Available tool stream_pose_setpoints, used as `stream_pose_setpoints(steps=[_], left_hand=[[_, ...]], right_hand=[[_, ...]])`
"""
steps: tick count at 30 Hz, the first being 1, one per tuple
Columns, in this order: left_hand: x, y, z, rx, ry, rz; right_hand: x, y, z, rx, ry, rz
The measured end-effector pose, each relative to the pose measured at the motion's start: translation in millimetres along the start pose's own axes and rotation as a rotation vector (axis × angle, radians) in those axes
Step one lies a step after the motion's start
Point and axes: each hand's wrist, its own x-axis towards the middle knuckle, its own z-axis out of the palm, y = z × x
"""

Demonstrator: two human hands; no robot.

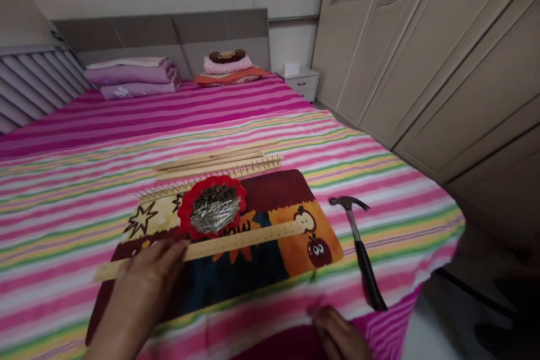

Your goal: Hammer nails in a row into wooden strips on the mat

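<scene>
My left hand [154, 267] is closed over the left part of a wooden strip [248, 237] dotted with small marks or holes along its length. The strip lies across a patterned mat [253, 270] with cartoon apples. My right hand [340, 333] is low at the front edge of the bed, its fingers pinched together; what they hold, if anything, is too blurred to make out. Just behind the strip sits a red scalloped bowl [184, 211] full of nails [216, 208], dark ones at the back and silvery ones in front. A claw hammer [361, 253] lies right of the mat.
Behind the bowl, a wooden strip with upright nails [253, 167] lies along the mat's far edge. Beyond it are several plain wooden strips [211, 157]. Folded bedding [135, 76] and a pink stack [228, 64] rest near the headboard [219, 28]. A wardrobe [422, 39] stands at right.
</scene>
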Motion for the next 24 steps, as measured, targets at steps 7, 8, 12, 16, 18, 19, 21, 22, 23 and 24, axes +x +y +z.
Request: stream_pose_setpoints(steps=[7,8,12,16,18,19,21,22,23,24], left_hand=[[-32,25,36.7,0.001,-0.277,-0.175],[-32,23,39.6,-0.024,-0.248,-0.162],[-41,20,51.2,-0.177,0.03,-0.128],[-76,50,62.8,-0.366,0.345,-0.161],[-102,73,75.0,-0.46,0.387,-0.098],[-115,84,83.4,-0.48,0.39,-0.059],[-140,100,102.7,-0.486,0.366,-0.032],[-151,106,112.1,-0.475,0.356,-0.009],[-159,108,120.5,-0.47,0.338,0.039],[-165,110,127.2,-0.463,0.318,0.042]], right_hand=[[7,-17,-4,-0.07,0.12,-0.066],[6,-17,-2,-0.082,0.127,-0.064],[6,-16,1,-0.125,0.134,-0.049],[6,-17,1,-0.149,0.121,-0.06],[7,-17,2,-0.161,0.12,-0.073],[7,-16,2,-0.167,0.12,-0.081],[7,-15,3,-0.179,0.119,-0.092],[7,-15,4,-0.184,0.118,-0.094],[7,-14,4,-0.189,0.118,-0.096],[8,-14,5,-0.194,0.119,-0.099]])
